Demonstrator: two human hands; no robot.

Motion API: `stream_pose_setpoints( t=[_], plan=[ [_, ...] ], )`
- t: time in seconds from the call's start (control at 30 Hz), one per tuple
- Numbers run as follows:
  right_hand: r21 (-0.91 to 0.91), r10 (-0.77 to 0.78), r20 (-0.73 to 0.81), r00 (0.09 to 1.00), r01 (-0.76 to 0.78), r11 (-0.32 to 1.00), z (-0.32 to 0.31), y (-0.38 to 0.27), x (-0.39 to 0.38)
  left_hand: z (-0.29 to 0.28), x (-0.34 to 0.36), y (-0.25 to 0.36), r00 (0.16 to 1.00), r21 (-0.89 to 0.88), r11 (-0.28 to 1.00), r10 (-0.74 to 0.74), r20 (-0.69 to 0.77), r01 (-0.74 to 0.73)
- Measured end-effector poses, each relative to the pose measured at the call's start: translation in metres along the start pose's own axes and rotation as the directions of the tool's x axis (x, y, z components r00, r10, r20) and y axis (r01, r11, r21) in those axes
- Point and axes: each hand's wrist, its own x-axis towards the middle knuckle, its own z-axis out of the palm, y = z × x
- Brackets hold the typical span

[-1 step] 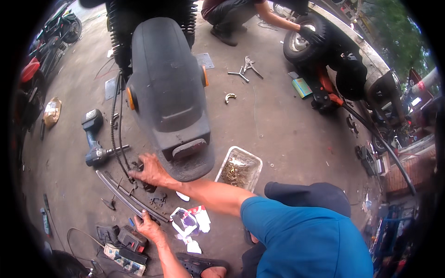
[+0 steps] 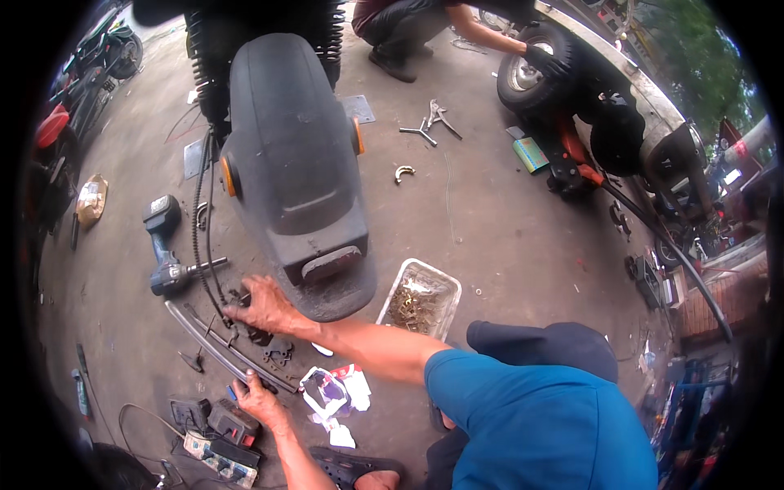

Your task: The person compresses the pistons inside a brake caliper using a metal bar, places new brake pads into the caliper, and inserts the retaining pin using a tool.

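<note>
The left hand (image 2: 260, 400) pinches the lower end of a smooth, curved grey tube (image 2: 196, 335) pointing to ten o'clock, with wide floor (image 2: 114, 278) at nine o'clock. Directly at this hand's twelve o'clock, the right hand (image 2: 271, 307) spreads its fingers over a dark part (image 2: 258, 334) near the matte fender's (image 2: 298, 155) edge.

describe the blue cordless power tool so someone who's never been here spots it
Find the big dark plastic mudguard with orange side reflectors. Left of it lies the blue-and-black cordless power tool, just above the upper end of a long curved grey strip. Unlike that strip, it has a chunky battery block and a slim shaft pointing right.
</note>
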Motion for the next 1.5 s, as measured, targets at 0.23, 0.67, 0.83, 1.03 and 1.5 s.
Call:
stream_pose_setpoints(
  t=[0.23, 0.67, 0.83, 1.03, 1.5],
  plan=[
    [0.120, 0.066, 0.025, 0.997, -0.069, 0.990, 0.000, -0.076, -0.009, -0.007, 0.051, 0.050, 0.999, -0.361, 0.931, 0.044, -0.022, -0.049],
    [0.314, 0.255, 0.003, 0.967, -0.243, 0.918, -0.019, -0.121, -0.006, 0.035, -0.003, 0.155, 0.999, -0.657, 0.753, -0.007, 0.031, 0.026],
    [0.347, 0.230, -0.172, 0.958, -0.159, 0.924, 0.003, -0.102, -0.010, 0.027, 0.008, 0.128, 1.000, -0.678, 0.735, -0.014, 0.015, 0.021],
    [0.440, 0.172, -0.319, 0.932, -0.016, 0.898, 0.021, -0.081, -0.006, 0.027, -0.001, 0.138, 1.000, -0.666, 0.746, -0.025, -0.001, 0.018],
    [0.873, 0.040, 0.099, 0.994, -0.106, 0.476, 0.002, -0.071, -0.014, 0.037, -0.015, 0.160, 0.999, -0.680, 0.733, 0.035, 0.027, -0.007]
  ],
)
